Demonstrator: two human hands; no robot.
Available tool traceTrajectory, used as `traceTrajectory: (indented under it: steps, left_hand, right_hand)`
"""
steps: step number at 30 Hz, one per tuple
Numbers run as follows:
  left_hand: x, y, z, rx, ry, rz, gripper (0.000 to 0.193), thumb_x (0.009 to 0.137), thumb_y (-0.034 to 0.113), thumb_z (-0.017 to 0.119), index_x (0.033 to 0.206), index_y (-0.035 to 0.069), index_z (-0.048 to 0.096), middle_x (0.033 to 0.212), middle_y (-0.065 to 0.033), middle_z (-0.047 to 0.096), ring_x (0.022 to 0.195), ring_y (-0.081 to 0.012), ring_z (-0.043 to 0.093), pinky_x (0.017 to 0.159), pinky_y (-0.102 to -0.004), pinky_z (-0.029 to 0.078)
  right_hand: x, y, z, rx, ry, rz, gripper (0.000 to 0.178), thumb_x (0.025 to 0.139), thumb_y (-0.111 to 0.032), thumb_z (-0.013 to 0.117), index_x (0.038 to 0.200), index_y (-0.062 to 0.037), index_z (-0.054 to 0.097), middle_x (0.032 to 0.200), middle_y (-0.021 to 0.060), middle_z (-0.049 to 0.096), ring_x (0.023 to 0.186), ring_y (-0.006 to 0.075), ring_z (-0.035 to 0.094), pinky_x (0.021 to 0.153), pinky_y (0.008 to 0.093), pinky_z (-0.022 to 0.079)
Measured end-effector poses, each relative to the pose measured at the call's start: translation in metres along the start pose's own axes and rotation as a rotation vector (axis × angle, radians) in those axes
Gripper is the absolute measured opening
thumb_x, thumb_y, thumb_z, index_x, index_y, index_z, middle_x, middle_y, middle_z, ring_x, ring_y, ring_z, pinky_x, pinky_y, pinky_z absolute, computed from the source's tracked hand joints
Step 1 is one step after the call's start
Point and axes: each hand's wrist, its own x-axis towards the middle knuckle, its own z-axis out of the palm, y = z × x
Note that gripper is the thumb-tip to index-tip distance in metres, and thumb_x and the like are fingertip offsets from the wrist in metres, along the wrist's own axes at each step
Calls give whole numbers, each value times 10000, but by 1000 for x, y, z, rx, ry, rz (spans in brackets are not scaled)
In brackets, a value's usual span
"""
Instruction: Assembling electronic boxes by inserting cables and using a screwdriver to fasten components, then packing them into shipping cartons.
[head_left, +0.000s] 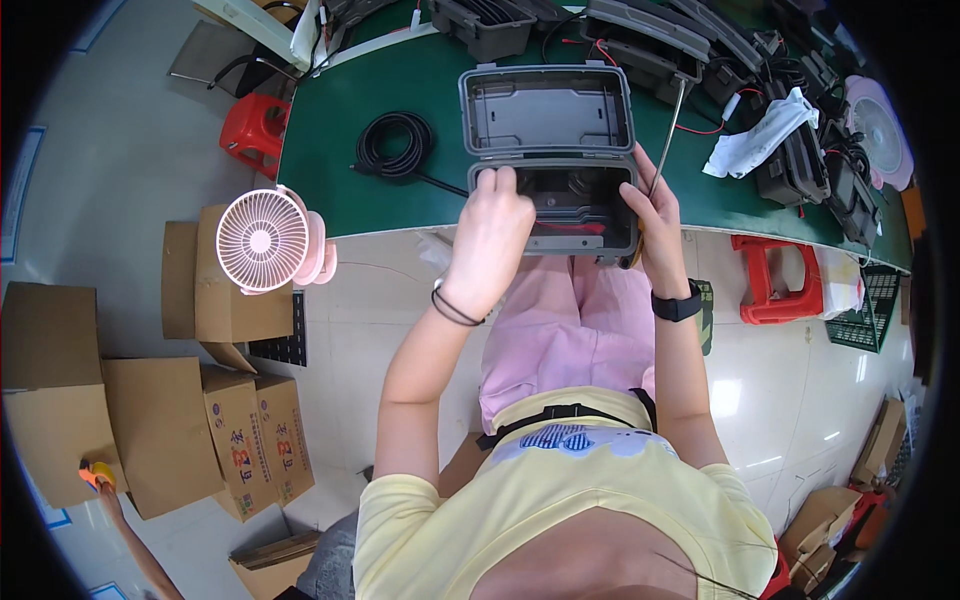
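Pale tiled floor under a long green table, cardboard boxes stacked off to the left. Both hands are at the open grey case on the table's near edge. The left hand curls its grip over the case's front left corner, fingers inside the tray. The right hand clamps the right wall, its grip also pinching a thin metal rod. Beyond the left grip lies a coiled black cable; left of it, a pink fan.
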Motion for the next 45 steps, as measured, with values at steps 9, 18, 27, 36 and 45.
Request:
traceTrajectory:
  steps: [9, 18, 27, 36, 45]
  left_hand:
    - [-11, -28, 13, -337, 620, 253, 443, 799, 182, 776, 1229, 154, 673, 1245, -64, 634, 1101, -252, 616, 921, -410, 512]
    - [-47, -22, 45, 8, 496, 35, 578, 752, 470, 765, 1240, 177, 670, 1232, 16, 649, 1165, -213, 574, 1077, -493, 329]
    - [-23, -28, 32, -62, 459, 376, 492, 661, 115, 754, 1149, 119, 690, 830, -10, 604, 853, -176, 639, 962, -332, 533]
    - [-44, -31, 32, -127, 403, 246, 398, 685, 158, 748, 1077, 128, 682, 904, -10, 633, 1054, -172, 600, 1042, -443, 461]
    - [-47, -5, 80, -1077, 731, -408, 1093, 622, 138, 952, 1479, 109, 275, 1398, -176, 494, 1273, -295, 531, 1016, -432, 523]
  right_hand:
    - [12, 6, -8, 37, 54, 97, 620, 975, -116, 586, 1524, 41, 344, 1450, 146, 516, 1285, 192, 537, 1078, 293, 416]
    - [21, 9, -13, 117, -6, 166, 720, 944, -131, 637, 1551, 30, 283, 1469, 151, 492, 1314, 209, 519, 1099, 305, 401]
    - [23, -5, -16, 84, -183, 107, 854, 880, -46, 681, 1589, -27, 205, 1560, 169, 384, 1378, 232, 463, 1134, 309, 362]
    - [25, -4, 0, -20, -173, 84, 863, 843, -3, 671, 1584, -44, 232, 1559, 193, 387, 1380, 249, 462, 1117, 325, 392]
    - [39, -8, 8, -14, -148, 60, 836, 810, 45, 674, 1544, -43, 285, 1474, 168, 492, 1308, 237, 526, 1085, 337, 433]
